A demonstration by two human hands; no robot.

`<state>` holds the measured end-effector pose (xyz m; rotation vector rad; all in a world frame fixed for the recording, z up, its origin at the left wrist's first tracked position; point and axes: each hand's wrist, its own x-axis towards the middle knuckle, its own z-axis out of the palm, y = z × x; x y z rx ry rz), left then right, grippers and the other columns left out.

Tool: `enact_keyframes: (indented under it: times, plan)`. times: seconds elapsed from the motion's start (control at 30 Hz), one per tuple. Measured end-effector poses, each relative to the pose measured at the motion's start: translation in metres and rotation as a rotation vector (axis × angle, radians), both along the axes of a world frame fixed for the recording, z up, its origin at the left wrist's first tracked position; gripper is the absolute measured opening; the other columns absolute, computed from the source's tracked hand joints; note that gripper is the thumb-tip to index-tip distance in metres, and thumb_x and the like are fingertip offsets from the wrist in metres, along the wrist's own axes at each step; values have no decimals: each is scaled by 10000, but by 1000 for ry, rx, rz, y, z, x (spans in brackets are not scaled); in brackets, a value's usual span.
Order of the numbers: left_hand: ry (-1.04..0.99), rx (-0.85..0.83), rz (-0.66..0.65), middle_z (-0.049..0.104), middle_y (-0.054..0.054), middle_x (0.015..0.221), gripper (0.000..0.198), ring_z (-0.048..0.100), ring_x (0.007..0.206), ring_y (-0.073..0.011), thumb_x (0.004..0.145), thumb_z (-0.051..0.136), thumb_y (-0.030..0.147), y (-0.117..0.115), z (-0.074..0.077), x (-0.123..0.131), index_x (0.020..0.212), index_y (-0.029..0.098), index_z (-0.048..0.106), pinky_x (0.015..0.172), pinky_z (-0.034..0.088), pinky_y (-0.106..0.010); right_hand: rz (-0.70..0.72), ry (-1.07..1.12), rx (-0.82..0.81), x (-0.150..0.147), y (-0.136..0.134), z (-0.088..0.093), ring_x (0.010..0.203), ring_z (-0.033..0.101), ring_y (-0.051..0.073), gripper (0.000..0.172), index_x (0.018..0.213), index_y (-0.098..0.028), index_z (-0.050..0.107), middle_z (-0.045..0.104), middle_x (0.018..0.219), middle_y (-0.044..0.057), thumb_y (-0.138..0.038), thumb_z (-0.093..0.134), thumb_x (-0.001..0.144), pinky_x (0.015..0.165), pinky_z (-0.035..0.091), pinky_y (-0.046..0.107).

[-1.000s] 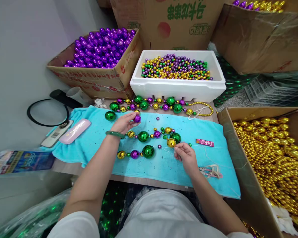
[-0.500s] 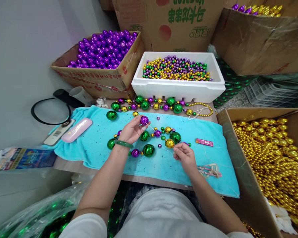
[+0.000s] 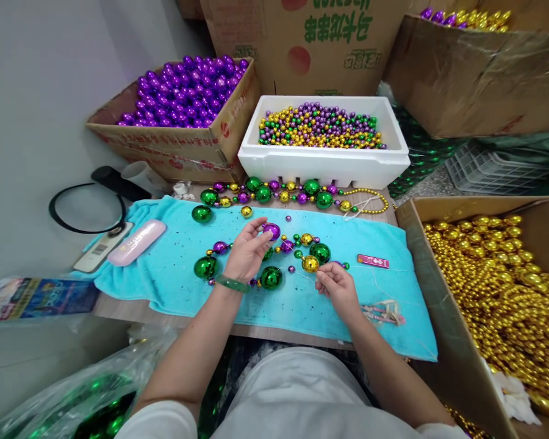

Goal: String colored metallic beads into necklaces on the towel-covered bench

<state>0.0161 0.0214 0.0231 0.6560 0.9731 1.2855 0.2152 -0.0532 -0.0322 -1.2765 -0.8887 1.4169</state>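
My left hand (image 3: pixel 247 253), with a green bangle (image 3: pixel 232 283) at its wrist, holds a shiny purple bead (image 3: pixel 271 231) between thumb and fingers. A thin white thread runs from near this bead toward my right hand (image 3: pixel 336 285). That hand is closed in a pinch beside a gold bead (image 3: pixel 310 263), apparently on the thread; its fingertips partly hide what they grip. Around my hands lies a strand with large green beads (image 3: pixel 271 278) and smaller purple and gold ones. A small loose purple bead (image 3: pixel 291 269) sits between my hands.
A finished-looking bead strand (image 3: pixel 263 194) lies across the turquoise towel's (image 3: pixel 174 274) far edge. Behind stand a white foam box (image 3: pixel 324 161) of small beads and a carton (image 3: pixel 210 143) of purple beads. A carton (image 3: pixel 439 274) of gold beads stands right. A pink case (image 3: pixel 137 242) lies left.
My left hand has shifted a little to the right and closer to me, the purple bead still in its fingers. My right hand keeps its pinch by the gold bead.
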Motion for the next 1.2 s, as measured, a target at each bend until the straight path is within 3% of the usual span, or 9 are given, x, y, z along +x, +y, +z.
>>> enact_keyframes:
  times: [0.23,0.43,0.47,0.6,0.77,0.93,1.07,1.13,1.2]
  plan:
    - [-3,-55,-212,649,-8,943,382,641,893,-126,652,762,129,-13,-3,15,1000,199,621,800,491,-242,62,58,-54,2,-2,-2,405,495,98,307,720,-193,550,602,497,-18,-447,715,673,362,321,186]
    - [408,41,-616,665,-57,1046,465,618,952,-205,615,795,146,0,8,-6,1059,229,683,812,502,-313,69,215,-136,12,-1,-6,402,509,94,337,755,-196,519,612,512,-34,-420,747,648,369,328,178]
    - [537,85,-629,662,-62,1064,435,610,969,-224,614,791,144,9,10,-12,1030,234,705,827,497,-332,43,239,-141,16,-1,-6,401,508,92,344,755,-198,513,608,509,-39,-414,754,639,369,326,176]
    - [1086,256,-357,680,-74,906,157,595,947,-258,655,730,115,51,-1,-14,771,218,749,947,420,-383,-81,256,-113,27,5,-3,403,500,89,355,754,-199,515,603,508,-42,-396,774,613,356,307,171]
    - [1416,194,-542,696,-69,762,69,634,922,-281,622,754,179,80,-31,15,640,215,698,892,450,-350,-111,224,-75,29,7,-1,402,503,93,335,744,-192,534,616,511,-29,-397,771,628,355,316,176]
    - [1445,154,-581,708,-76,767,92,639,910,-283,576,709,107,84,-42,21,609,183,669,885,459,-358,-113,205,-65,30,4,-5,395,503,91,334,735,-189,544,615,509,-27,-412,769,634,349,306,175]
    - [1393,141,-493,710,-85,847,155,641,893,-240,734,612,169,79,-36,13,855,166,709,867,473,-357,-116,210,-64,32,4,-9,404,510,90,321,736,-189,549,612,512,-29,-407,767,644,355,317,173]
    - [1132,46,-385,701,-76,845,215,647,792,-191,803,571,220,74,-31,9,971,151,685,778,504,-322,-108,209,-61,31,5,-10,409,513,90,311,735,-189,552,615,518,-27,-401,763,652,357,320,173]
    - [713,-81,-296,692,-65,826,221,639,693,-142,823,572,235,66,-23,6,996,136,669,684,513,-271,-93,207,-61,30,5,-12,409,513,90,303,738,-188,554,616,520,-26,-400,757,660,357,318,173]
